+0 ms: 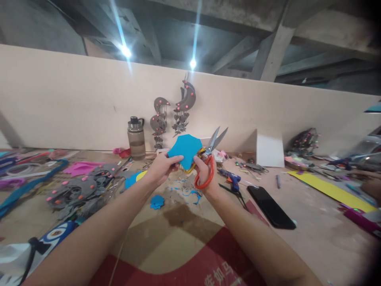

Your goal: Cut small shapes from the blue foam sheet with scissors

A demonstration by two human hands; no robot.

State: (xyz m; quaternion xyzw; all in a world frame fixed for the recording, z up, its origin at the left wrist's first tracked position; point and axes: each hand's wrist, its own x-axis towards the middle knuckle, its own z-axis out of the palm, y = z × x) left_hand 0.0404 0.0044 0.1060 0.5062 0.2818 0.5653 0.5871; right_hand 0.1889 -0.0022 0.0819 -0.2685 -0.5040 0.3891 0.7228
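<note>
A blue felt-like piece [185, 149] with an angular cut outline is held up in front of me. My left hand [163, 167] pinches its lower left edge, thumb on top. My right hand [203, 171] has the red-handled scissors [210, 149] hooked on it, the blades parted and pointing up and away. The fingertips of that hand also touch the piece's lower right edge. Something yellow shows behind the piece, mostly hidden. Below the hands lie blue scraps [195, 196] and a small scalloped blue piece [157, 202].
A black phone [270, 207] and a blue glue gun [233, 180] lie to the right, near a yellow strip [330, 190]. Grey moon ornaments [76, 188] sit at left. A water bottle [136, 139] stands by the wall. Another person's hand [372, 184] shows at far right.
</note>
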